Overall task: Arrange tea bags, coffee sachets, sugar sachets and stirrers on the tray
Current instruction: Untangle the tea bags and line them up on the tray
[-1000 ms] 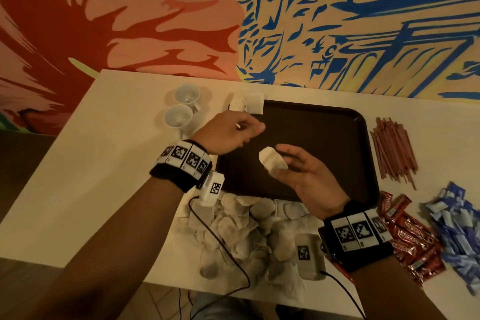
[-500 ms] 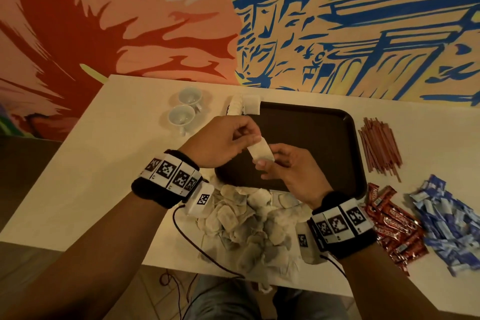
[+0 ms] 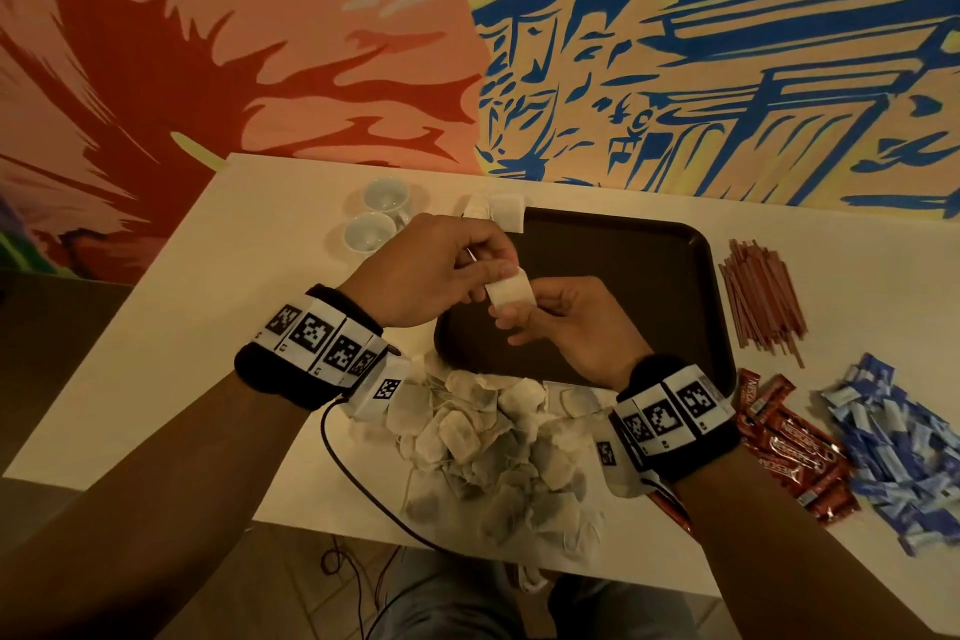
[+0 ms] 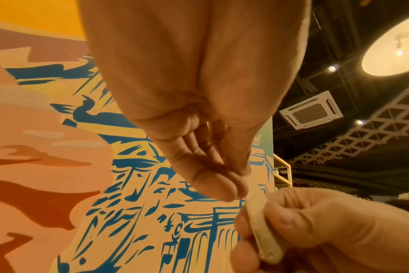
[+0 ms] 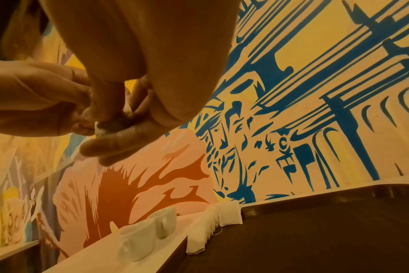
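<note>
— Hands are meeting over the near left part of the tray (image 3: 649, 276), yes?

— Yes. Both are holding one tea bag (image 3: 511, 295) in the air above the dark tray. The right hand (image 3: 571, 327) is gripping the bag, with fingers curling round its lower part. The left hand (image 3: 431, 270) is pinching the top edge of the bag between thumb and fingertips.

— Where are the other things lying?

— A pile of tea bags (image 3: 498, 447) is lying on the white table (image 3: 156, 353), at the near side, just beside the tray. Two tea bags (image 5: 212, 219) are leaning at the far left corner of the tray. Two white cups (image 3: 376, 218) are standing left of that corner. Stirrers (image 3: 761, 301) are lying right of the tray, coffee sachets (image 3: 789, 447) are lying nearer, and the blue sugar sachets (image 3: 883, 447) are lying at the far right of them.

— Is something lying flat on the tray floor?

— I am seeing only the dark surface where it shows.
</note>
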Available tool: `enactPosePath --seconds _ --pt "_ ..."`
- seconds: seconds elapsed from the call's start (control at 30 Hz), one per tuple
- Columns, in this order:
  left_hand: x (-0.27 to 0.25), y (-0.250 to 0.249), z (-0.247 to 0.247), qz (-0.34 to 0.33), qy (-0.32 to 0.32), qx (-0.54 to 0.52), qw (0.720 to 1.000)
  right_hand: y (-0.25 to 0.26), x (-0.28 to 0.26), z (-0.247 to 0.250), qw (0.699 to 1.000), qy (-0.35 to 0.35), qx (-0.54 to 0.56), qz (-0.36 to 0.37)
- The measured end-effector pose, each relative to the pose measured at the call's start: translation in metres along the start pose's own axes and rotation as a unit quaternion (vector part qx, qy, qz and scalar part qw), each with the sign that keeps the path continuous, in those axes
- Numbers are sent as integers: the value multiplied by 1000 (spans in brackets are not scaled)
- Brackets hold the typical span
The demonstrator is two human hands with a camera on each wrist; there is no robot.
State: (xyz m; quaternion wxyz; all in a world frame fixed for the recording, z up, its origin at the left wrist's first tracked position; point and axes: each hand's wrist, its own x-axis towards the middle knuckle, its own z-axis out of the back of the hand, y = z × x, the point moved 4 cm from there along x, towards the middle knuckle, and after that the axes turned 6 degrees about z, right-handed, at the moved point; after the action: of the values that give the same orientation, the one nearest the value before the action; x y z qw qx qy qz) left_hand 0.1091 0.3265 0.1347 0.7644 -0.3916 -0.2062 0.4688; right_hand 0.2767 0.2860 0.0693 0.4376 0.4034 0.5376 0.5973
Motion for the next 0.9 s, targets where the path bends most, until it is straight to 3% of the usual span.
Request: enactPosePath --seconds 0.17,0.33,0.47,0.57,0.67,0.77,0.9 --pt "6 12 5 22 17 -24 999 -7 12 1 1000 -8 -3 -7" --pt "18 24 6 -5 12 29 999 -19 15 0 998 18 -34 -40" --pt "41 44 16 -11 -21 43 999 -38 4 10 985 36 -136 -101" --pt "63 66 24 17 -52 55 997 -45 -12 14 958 57 -234 -154" --pt "86 91 22 70 -32 87 993 -48 -27 1 920 131 -319 -189" --pt "106 112 11 112 40 164 979 -57 -41 -19 869 207 -420 -159" --pt "125 137 -11 160 156 239 945 -80 -53 -33 830 253 -476 -148"
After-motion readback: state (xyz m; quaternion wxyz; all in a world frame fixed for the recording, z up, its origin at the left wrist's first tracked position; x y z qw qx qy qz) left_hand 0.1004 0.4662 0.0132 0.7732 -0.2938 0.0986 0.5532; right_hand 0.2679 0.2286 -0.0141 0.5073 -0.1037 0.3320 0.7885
